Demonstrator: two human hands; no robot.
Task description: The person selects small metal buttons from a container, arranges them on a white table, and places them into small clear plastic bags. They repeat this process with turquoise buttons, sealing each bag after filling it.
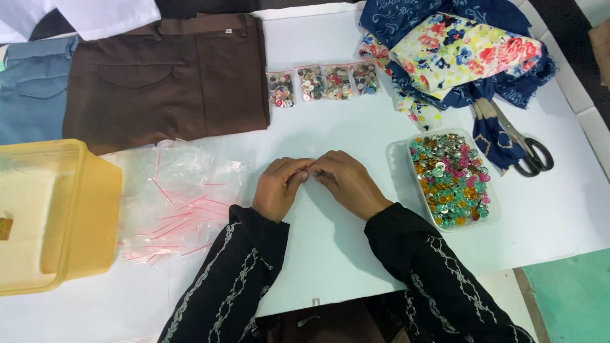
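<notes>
White table, bare toward the right edge. Along the back: blue garment, brown trousers, four small bags of buttons in a row, heap of floral fabric. Scissors just right of a clear tub of coloured buttons. At the left, yellow box, beside it a pile of empty clear bags with red strips.

Four small clear button-filled bags in a row beyond the hands. Heap of empty clear bags with red strips just left of left hand.
</notes>
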